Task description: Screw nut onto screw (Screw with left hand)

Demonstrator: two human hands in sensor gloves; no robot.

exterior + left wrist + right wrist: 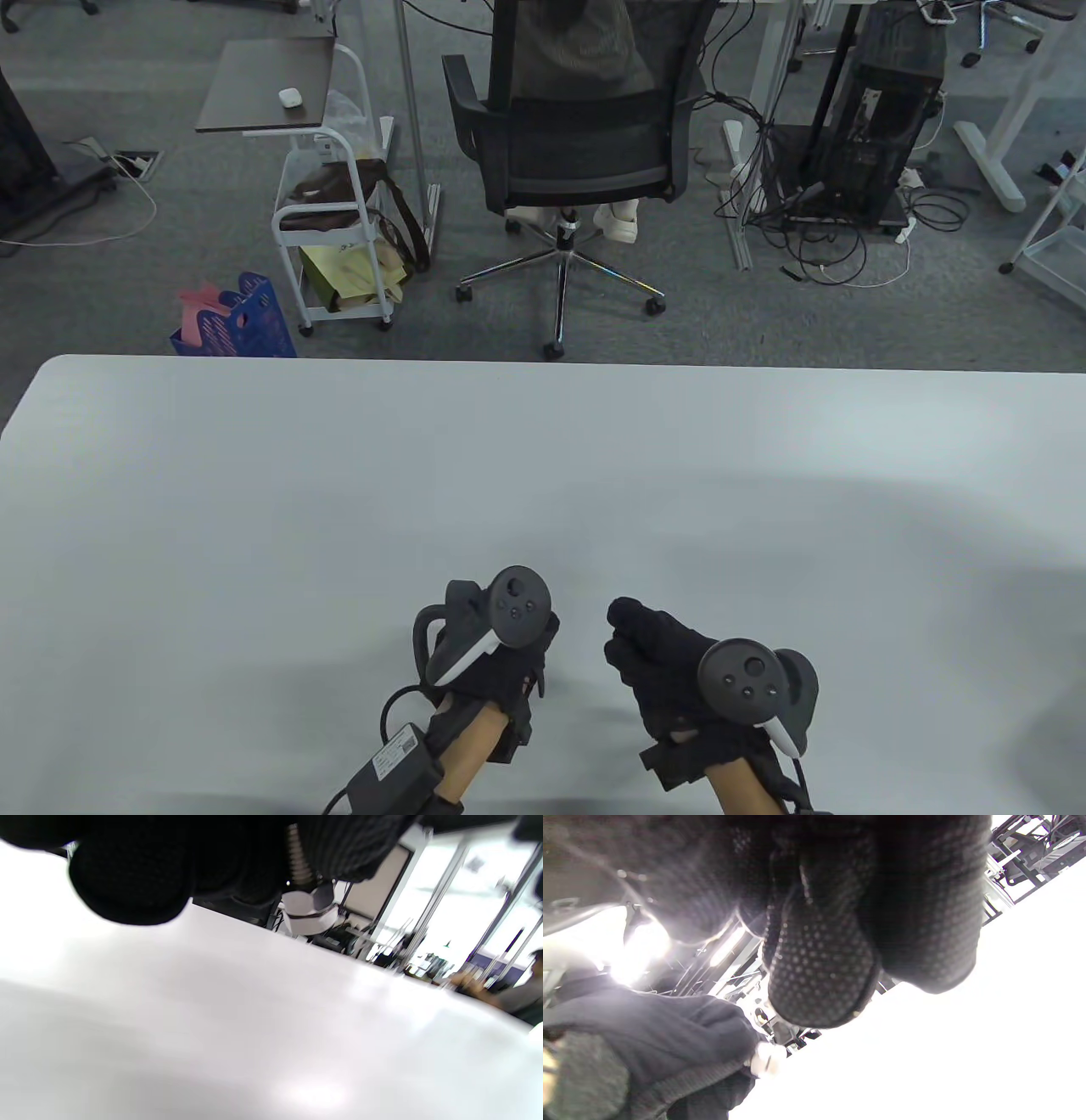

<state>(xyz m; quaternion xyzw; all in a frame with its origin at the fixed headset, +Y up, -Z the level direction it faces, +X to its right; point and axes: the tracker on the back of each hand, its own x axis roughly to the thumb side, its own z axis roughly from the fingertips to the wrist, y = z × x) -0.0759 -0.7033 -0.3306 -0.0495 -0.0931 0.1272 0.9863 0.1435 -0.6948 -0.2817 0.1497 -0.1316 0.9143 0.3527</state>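
Grips the screw (299, 857) in the left hand (496, 662), with fingers curled round the threaded shank and the hex head (312, 902) hanging below them, just above the worktop (543, 475) and not touching it. Leaves little bare thread showing, since most of it sits buried in the glove. Risks a poor start there: probably no room to seat a nut squarely, so likely cross-threading or a jam on the first turn unless regripped nearer the head.

Holds the right hand (666, 671) just beside the left, apart from it, fingers bunched toward the gap between the two. Cannot tell whether those fingers pinch the nut; shows no nut in any view, only dark glove filling the right wrist view. If pinched there, sits deep and unseen, so risks meeting the screw tip tilted. Thick fabric over the fingertips probably dulls the feel of the threads catching.

Works in the air near the worktop's front edge, with nothing beneath to brace against. Invites wobble between the hands and a fumble while regripping.

Offers a wide, smooth, bare surface farther out: would let a dropped nut roll well away. Beyond the far edge, could lose it on the grey carpet (848, 323) among the cables and the office chair (577, 127).
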